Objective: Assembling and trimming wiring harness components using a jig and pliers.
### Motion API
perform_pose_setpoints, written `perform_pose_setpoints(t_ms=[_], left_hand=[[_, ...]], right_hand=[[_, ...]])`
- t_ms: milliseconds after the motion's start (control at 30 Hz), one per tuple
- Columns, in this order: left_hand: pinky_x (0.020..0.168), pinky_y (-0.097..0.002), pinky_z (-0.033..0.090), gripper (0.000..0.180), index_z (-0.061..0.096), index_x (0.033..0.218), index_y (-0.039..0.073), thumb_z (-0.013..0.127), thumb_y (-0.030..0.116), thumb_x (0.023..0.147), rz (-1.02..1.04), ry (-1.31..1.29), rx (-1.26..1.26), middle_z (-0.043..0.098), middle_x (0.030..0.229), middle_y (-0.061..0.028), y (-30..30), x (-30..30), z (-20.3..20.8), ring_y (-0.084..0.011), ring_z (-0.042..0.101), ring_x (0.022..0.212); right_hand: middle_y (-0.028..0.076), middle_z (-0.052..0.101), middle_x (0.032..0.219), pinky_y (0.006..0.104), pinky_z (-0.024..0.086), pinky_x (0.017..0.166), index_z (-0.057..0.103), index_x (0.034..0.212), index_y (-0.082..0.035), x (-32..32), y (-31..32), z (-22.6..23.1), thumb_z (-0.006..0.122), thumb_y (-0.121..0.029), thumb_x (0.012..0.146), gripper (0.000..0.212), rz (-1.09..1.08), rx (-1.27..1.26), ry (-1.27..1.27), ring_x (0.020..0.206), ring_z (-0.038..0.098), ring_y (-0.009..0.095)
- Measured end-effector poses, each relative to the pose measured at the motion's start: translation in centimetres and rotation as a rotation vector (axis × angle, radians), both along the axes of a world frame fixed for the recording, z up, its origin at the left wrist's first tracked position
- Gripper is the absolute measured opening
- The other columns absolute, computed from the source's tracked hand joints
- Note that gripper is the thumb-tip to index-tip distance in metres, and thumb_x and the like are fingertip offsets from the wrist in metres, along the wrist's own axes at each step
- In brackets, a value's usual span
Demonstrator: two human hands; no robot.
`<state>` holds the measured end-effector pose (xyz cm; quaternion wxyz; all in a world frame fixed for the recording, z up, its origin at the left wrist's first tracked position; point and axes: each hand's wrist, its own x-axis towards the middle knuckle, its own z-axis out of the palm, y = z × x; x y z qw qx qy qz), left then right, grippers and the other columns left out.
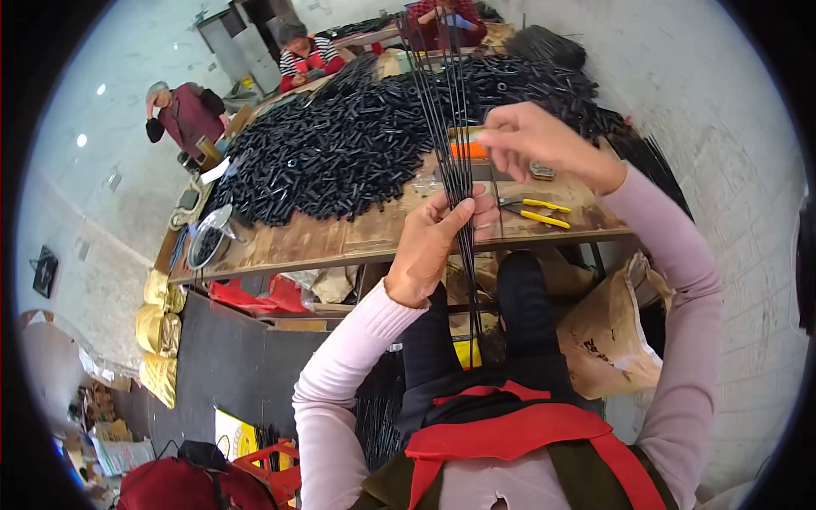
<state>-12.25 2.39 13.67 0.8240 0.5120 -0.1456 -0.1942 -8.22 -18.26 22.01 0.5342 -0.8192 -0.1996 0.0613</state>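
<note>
My left hand (436,236) is closed around a bundle of thin black rods (457,174), held upright in front of me. The rods fan out above the fist, and their lower ends hang down between my legs. To the right of the bundle, my right hand (531,144) is raised over the table with its fingers loosely bent and apart; I see nothing in it. Beneath that hand lie pliers (544,212) with yellow handles, on the wooden table (357,240). An orange object (467,150) sits behind the rods, partly hidden by them.
A large heap of short black tubes (340,144) covers much of the table. A clear container (208,245) stands at its left corner. Three people work beyond, one in a maroon vest (191,119). An open woven sack (616,331) stands by my right leg, a red stool (276,467) lower left.
</note>
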Motion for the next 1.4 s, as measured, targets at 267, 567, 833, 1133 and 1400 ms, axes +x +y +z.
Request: perform_pose_setpoints(t_ms=[267,567,833,1133,1400], left_hand=[[0.081,-0.03,0.058,0.028,0.055,0.124,-0.002,0.054,0.012,0.1,0.084,-0.044,-0.015,0.067,0.105,-0.0119,3.5,0.5,-0.8,-0.0175,0.068,0.089],[0.084,-0.0339,0.056,0.034,0.049,0.13,-0.002,0.055,0.013,0.1,-0.006,-0.035,0.027,0.065,0.113,-0.0153,3.4,0.3,-0.1,-0.0226,0.067,0.098],[0.099,-0.0417,0.051,0.041,0.041,0.135,-0.007,0.042,0.021,0.105,-0.218,0.174,-0.132,0.059,0.126,-0.0198,3.4,-2.4,0.9,-0.0297,0.061,0.116],[0.101,-0.0405,0.05,0.042,0.044,0.132,-0.011,0.04,0.022,0.106,-0.253,0.129,-0.121,0.059,0.127,-0.0221,2.5,-3.0,1.0,-0.0289,0.061,0.116],[0.102,-0.0373,0.049,0.046,0.046,0.134,-0.006,0.043,0.03,0.105,-0.31,0.03,-0.19,0.059,0.127,-0.0204,0.6,0.4,0.4,-0.0279,0.06,0.118]], right_hand=[[0.001,0.058,0.061,0.0198,0.031,0.038,0.058,0.084,-0.004,2.0,5.2,-2.5,0.063,-0.025,0.096,0.025,0.098,0.231,0.068,0.043,0.046,0.005],[0.014,0.064,0.113,0.0353,0.049,0.095,0.055,0.122,-0.006,3.6,5.0,-2.2,0.059,-0.03,0.098,0.034,0.22,0.648,0.267,0.106,0.063,0.022],[0.021,0.061,0.123,0.0418,0.048,0.103,0.049,0.131,0.003,0.4,4.1,-2.3,0.051,-0.017,0.101,0.037,0.449,0.601,0.478,0.119,0.06,0.03],[0.019,0.061,0.124,0.0387,0.048,0.104,0.052,0.128,0.007,-1.7,3.9,-1.8,0.049,-0.014,0.101,0.034,0.366,0.566,0.465,0.117,0.06,0.028],[0.016,0.065,0.115,0.0383,0.05,0.101,0.058,0.123,0.003,-1.5,2.9,-1.3,0.061,-0.017,0.096,0.033,0.141,0.494,0.173,0.11,0.063,0.024]])
